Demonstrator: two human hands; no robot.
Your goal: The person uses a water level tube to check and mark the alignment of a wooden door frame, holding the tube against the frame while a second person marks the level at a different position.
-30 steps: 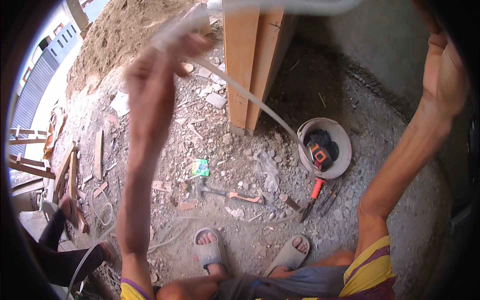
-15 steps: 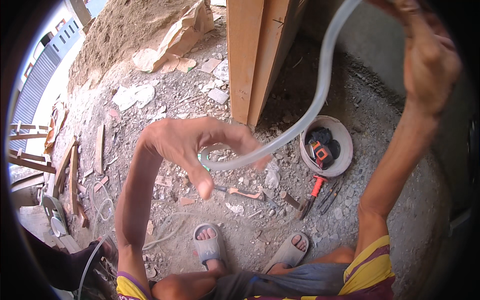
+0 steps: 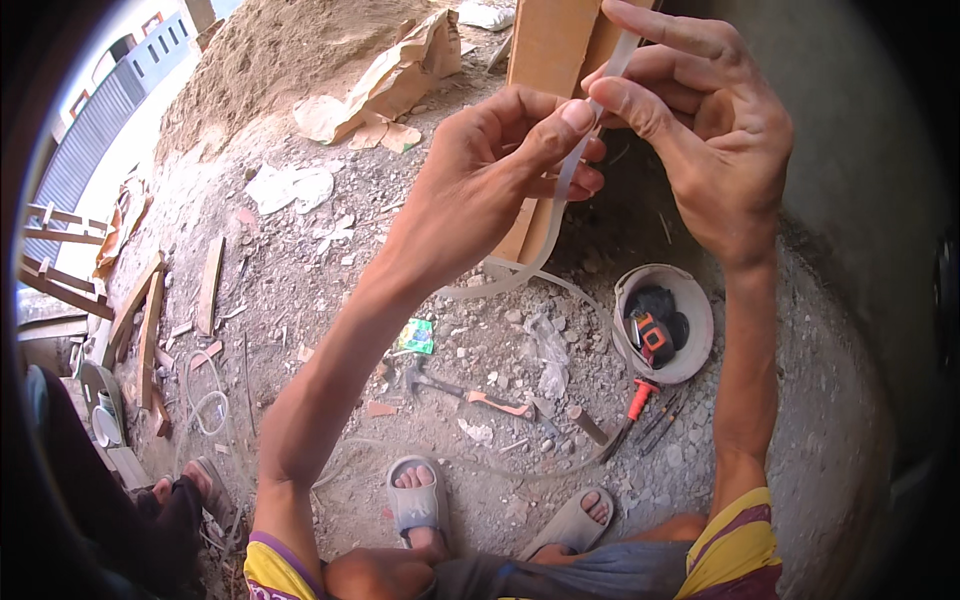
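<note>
A clear, whitish flexible hose [image 3: 553, 225] hangs in front of the wooden post and curves back toward the left below my hands. My left hand [image 3: 505, 160] pinches it between thumb and fingers. Just above, my right hand [image 3: 715, 130] grips the same hose with its thumb and fingers near the upper part, other fingers partly bent. The two hands nearly touch. Further lengths of thin clear hose [image 3: 355, 445] trail over the ground past my feet and to the left.
An orange-brown wooden post [image 3: 540, 55] stands ahead. At right a pale bucket [image 3: 702, 345] holds an orange-black tape measure [image 3: 652, 338]; a red-handled tool [image 3: 640, 400] lies beside it. A hammer [image 3: 470, 393] lies on the rubble. Another person's foot [image 3: 203, 480] is at left, near wood strips [image 3: 211, 285].
My right hand has come down and left from the upper right. My left hand has risen to meet it, going from loosely curled round the hose to pinching it.
</note>
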